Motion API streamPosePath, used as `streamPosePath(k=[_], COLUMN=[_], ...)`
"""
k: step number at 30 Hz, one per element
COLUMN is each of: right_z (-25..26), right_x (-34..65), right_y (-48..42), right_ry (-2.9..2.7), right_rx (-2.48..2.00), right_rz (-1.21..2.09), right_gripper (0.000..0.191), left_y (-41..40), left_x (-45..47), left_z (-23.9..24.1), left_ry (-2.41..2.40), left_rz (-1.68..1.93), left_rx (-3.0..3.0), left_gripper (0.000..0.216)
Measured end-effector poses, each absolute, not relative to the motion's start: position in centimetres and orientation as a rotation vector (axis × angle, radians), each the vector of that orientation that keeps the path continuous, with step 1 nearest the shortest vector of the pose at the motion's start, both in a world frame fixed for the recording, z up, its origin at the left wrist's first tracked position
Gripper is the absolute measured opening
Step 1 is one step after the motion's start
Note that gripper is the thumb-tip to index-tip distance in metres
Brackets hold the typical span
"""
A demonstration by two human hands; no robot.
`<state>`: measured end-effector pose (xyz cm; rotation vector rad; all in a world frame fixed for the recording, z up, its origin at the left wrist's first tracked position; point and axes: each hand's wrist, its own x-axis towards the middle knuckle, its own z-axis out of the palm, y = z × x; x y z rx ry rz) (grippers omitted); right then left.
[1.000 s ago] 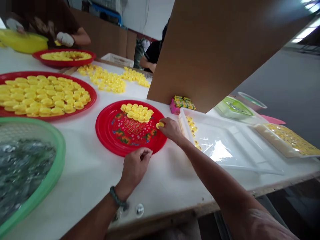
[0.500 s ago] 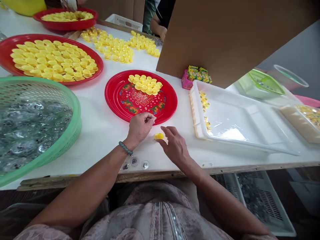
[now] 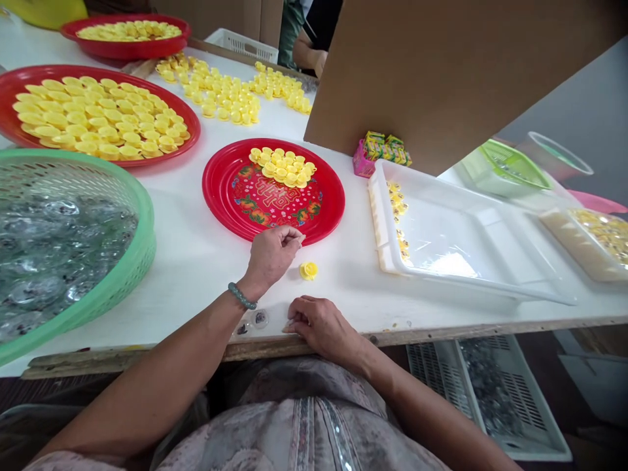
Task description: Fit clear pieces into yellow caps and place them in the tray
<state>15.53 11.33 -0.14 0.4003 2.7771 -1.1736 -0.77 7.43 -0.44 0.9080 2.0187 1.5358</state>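
Observation:
My left hand [image 3: 273,256] is closed in a pinch at the near rim of the red plate [image 3: 216,203]; whatever its fingertips hold, if anything, is too small to make out. Just right of it a small yellow cup-shaped piece [image 3: 309,271] stands by itself on the white table. Lower down, at the table's front edge, my right hand [image 3: 321,327] has thumb and fingers pinched together where a small clear disc lay; the fingers mostly hide it. Two more clear discs with dark prints [image 3: 260,318] lie left of that hand. Yellow cup-shaped pieces [image 3: 284,167] sit together on the plate's far side.
A green basket [image 3: 147,222] of clear packets is at left. Behind stand red trays [image 3: 193,134] of yellow pieces, with loose yellow pieces [image 3: 220,95] beyond. A white tray [image 3: 380,229], pink basket [image 3: 362,163] and cardboard panel [image 3: 402,78] are right. Another person's arm [image 3: 309,57] shows behind.
My right hand has left the yellow piece and moved down toward me to the clear discs, closing there. The yellow piece now stands free. My left hand has stayed in its pinch.

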Motion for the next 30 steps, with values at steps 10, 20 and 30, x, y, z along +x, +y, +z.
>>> streamPosePath(k=[10, 20, 30], right_z=[0.3, -0.1, -0.3], right_x=[17.6, 17.3, 16.7], right_y=[15.0, 15.9, 16.8], right_ry=[3.478, 3.302, 3.344], right_rx=[0.976, 0.830, 0.760], right_rz=[-0.913, -1.372, -1.164], right_gripper=[0.006, 0.020, 0.017], left_y=[7.2, 7.2, 7.8], left_x=[2.5, 2.4, 2.9], left_z=[0.2, 0.2, -0.4], left_ry=[1.522, 1.159, 1.173], left_rz=[1.284, 1.401, 1.396], left_rx=[0.823, 0.627, 0.583], left_gripper=[0.036, 0.027, 0.028])
